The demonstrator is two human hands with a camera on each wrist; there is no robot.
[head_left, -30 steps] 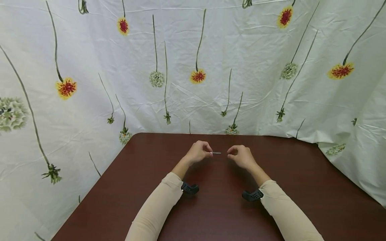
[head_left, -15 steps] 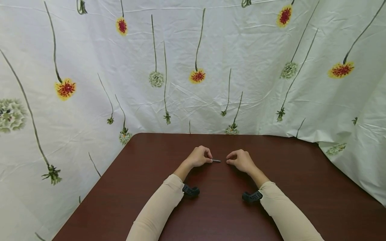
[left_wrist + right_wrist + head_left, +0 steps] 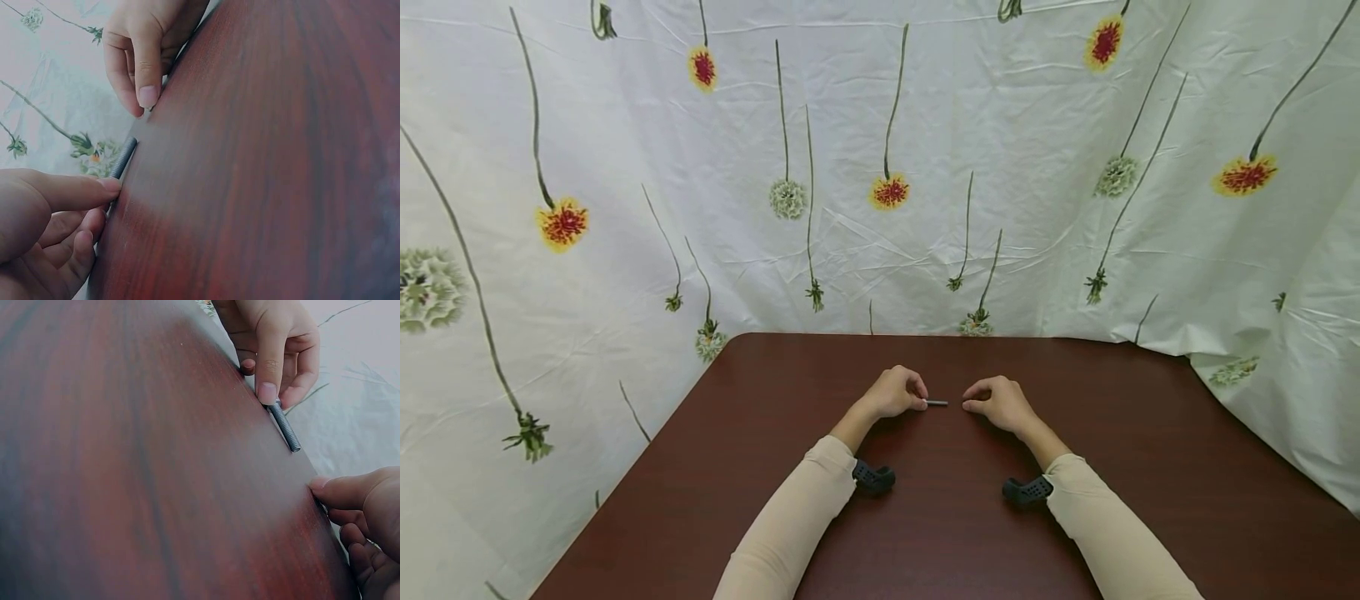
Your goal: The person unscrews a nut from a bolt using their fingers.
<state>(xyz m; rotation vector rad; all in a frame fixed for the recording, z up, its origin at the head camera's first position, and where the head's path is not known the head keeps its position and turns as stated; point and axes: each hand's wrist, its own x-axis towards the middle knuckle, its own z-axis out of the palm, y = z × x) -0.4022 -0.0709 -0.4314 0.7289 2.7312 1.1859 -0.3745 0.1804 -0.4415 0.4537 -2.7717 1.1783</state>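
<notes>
My left hand (image 3: 892,393) pinches one end of a grey metal bolt (image 3: 937,403) between thumb and fingertips. The bolt points toward my right hand, and threads show along its free part (image 3: 124,158) in the left wrist view. Across a small gap, my right hand (image 3: 1002,403) holds thumb and forefinger together at the level of the bolt's tip. Between them the right wrist view shows a sliver of a small dark metal piece (image 3: 323,507), mostly hidden by the fingers; its kind I cannot tell. Bolt and small piece are apart.
Both hands are over a dark reddish-brown wooden table (image 3: 940,533). A white cloth with printed flowers (image 3: 850,250) hangs behind its far edge and along the left side. Dark wrist straps (image 3: 874,477) sit at the cuffs of the cream sleeves (image 3: 790,517).
Both hands have come down and a little nearer to me, keeping their grips, and have nearly stopped over the last half second. The gap between bolt tip and right fingertips is about the same.
</notes>
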